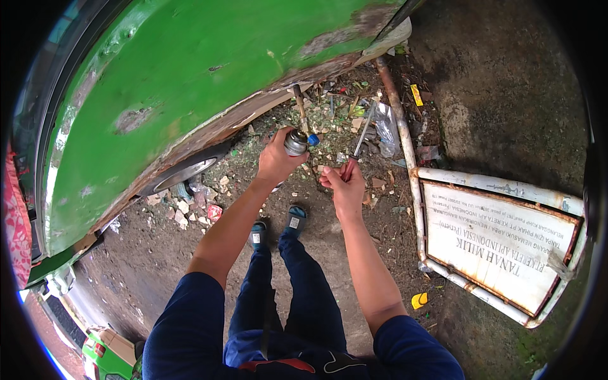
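My left hand (276, 158) is wrapped round a silver spray can (295, 143) with a dark end. Just right of the can shows a small blue cap-like piece (313, 139); whether it touches the can I cannot tell. In my right hand (346, 188) is a screwdriver (363, 136), gripped by its dark red handle with the long metal shaft slanting up and away. Beyond the can, a tool with a dark end and a light brown shaft (301, 107) lies by the lower edge of the green vehicle body (209, 82). The paint there is chipped and rusty.
Broken stone bits and litter cover the ground (253, 149). A wheel (183, 174) sits under the vehicle. To the right, a rusty white framed sign (494, 237) lies with its pole (399, 114). A yellow scrap (418, 300) is near it.
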